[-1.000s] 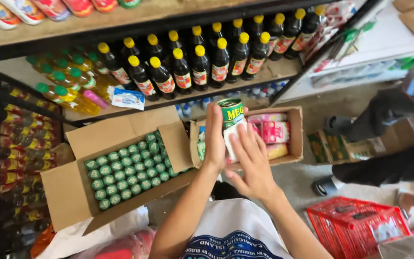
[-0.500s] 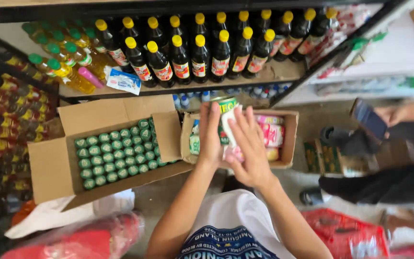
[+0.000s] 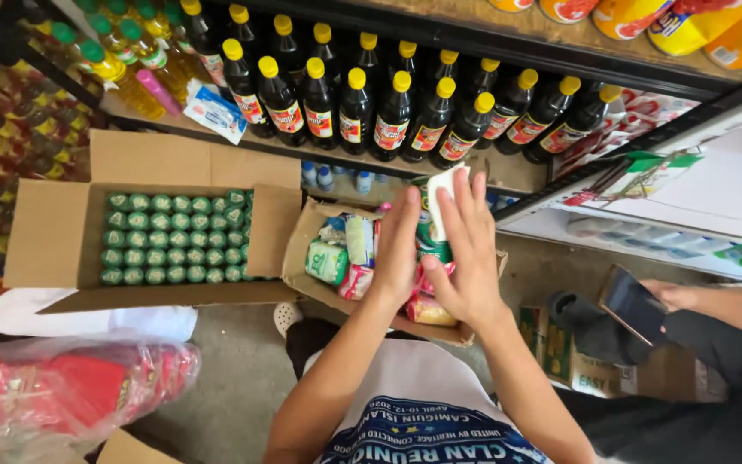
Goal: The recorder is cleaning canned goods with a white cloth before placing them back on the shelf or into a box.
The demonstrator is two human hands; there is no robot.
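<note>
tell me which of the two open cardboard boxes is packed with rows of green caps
The left box, lying apart from both hands. Green caps fill it in neat rows, while the smaller box under the hands holds mixed packets.

A box of cans [image 3: 175,239] sits left of a box of packets [image 3: 343,258], both on the floor [image 3: 234,361] below the shelf [image 3: 508,176] of bottles [image 3: 392,112]. A bagged bundle [image 3: 62,391] lies nearer, left.
</note>
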